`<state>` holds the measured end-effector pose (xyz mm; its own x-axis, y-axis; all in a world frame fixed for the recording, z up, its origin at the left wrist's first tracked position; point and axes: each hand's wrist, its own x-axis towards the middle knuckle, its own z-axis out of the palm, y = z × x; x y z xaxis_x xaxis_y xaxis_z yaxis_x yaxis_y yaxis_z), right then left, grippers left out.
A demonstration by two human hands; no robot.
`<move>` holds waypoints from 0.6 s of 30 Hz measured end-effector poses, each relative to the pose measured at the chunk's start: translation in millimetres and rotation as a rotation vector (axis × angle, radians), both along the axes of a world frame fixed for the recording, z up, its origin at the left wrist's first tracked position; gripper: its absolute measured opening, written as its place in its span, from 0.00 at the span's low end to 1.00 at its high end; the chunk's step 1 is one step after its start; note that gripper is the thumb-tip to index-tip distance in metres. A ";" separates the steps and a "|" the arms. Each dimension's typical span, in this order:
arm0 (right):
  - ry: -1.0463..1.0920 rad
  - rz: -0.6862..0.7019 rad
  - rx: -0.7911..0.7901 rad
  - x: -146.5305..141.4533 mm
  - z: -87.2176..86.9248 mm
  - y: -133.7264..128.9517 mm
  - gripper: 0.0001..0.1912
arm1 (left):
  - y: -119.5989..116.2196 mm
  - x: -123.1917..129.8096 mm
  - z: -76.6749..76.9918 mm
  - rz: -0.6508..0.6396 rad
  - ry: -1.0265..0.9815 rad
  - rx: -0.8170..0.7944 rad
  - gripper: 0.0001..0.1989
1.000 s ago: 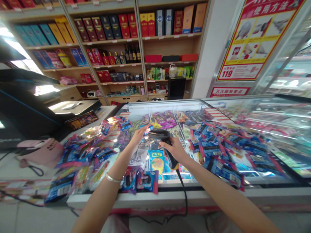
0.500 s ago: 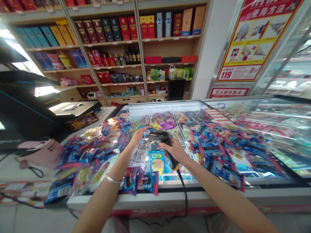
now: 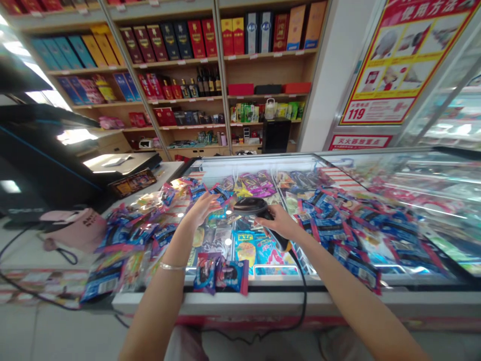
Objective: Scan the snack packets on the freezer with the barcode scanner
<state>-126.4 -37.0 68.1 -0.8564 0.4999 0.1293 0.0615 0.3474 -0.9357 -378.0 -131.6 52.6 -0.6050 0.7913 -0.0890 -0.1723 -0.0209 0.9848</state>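
Note:
My right hand (image 3: 281,221) grips the handle of a black barcode scanner (image 3: 251,205), its head turned towards my left hand. A cable runs down from the handle over the freezer's front edge. My left hand (image 3: 203,209) is closed on a small blue and pink snack packet (image 3: 222,193), held just left of the scanner head; the fingertips are partly blurred. Below the hands, two blue and purple packets (image 3: 221,275) lie at the front edge of the glass-topped freezer (image 3: 150,304). A pile of blue packets (image 3: 328,223) lies on the glass to the right.
More packets (image 3: 130,228) are heaped on the left, beside a pink pouch (image 3: 77,228) with a strap. A dark monitor-like device (image 3: 33,170) stands at far left. Shelves of boxes and bottles (image 3: 171,82) rise behind the freezer. Several frozen goods show through the glass.
My left hand has drawn leftwards and slightly up with the packet, away from the scanner. The scanner in my right hand has shifted a little right. The view has turned slightly.

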 end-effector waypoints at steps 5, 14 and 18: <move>-0.029 0.087 0.061 4.7 3.3 5.1 0.10 | -2.5 -0.3 2.9 -0.081 -0.088 0.042 0.22; -0.018 -0.021 0.151 3.3 4.2 8.9 0.10 | 0.2 3.4 4.0 -0.026 0.158 -0.155 0.21; -0.019 -0.059 0.147 -0.2 -2.9 10.6 0.10 | 3.8 0.3 -1.0 -0.075 0.211 -0.173 0.18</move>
<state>-126.6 -26.4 65.2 -0.8289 0.5267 0.1885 0.1036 0.4756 -0.8735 -377.6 -127.8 51.6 -0.5649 0.8185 -0.1049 0.0423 0.1556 0.9869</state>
